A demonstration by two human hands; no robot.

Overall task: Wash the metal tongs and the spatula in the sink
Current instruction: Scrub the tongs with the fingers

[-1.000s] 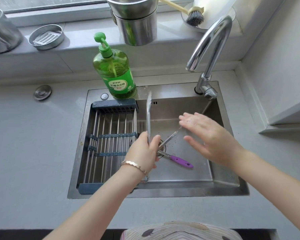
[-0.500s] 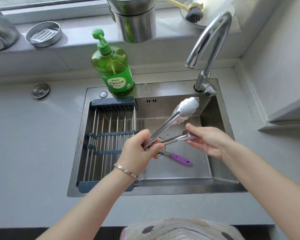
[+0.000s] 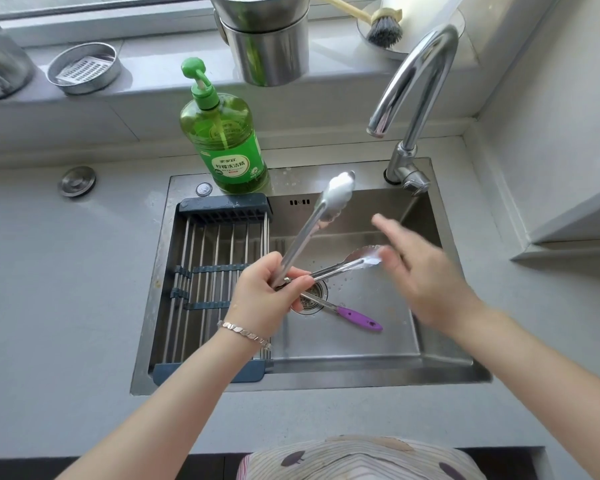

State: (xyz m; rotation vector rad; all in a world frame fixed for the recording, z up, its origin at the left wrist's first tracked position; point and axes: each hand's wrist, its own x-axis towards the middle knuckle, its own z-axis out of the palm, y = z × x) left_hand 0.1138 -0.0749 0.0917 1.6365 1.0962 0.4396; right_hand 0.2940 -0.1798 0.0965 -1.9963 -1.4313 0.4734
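Observation:
My left hand [image 3: 269, 294] grips the hinge end of the metal tongs [image 3: 310, 230] over the steel sink [image 3: 440, 370]. The tongs are spread wide, one arm pointing up toward the soap bottle, the other arm [image 3: 347, 263] pointing right. My right hand [image 3: 426, 275] is blurred, fingers apart, at the tip of that lower arm; whether it touches the tip is unclear. The spatula with a purple handle [image 3: 357, 317] lies on the sink floor, its metal shaft crossing the drain [image 3: 312, 296]; its blade is hidden under my left hand.
A dish rack [image 3: 219, 258] fills the sink's left part. A green soap bottle [image 3: 224, 140] stands on the back rim. The faucet [image 3: 413, 98] arches over the right side; no water runs. Metal cups, a small tin and a brush sit on the windowsill.
The tongs swung from upright to tilted right and opened wide. My right hand held the lower arm's tip half a second ago and now has its fingers spread beside it.

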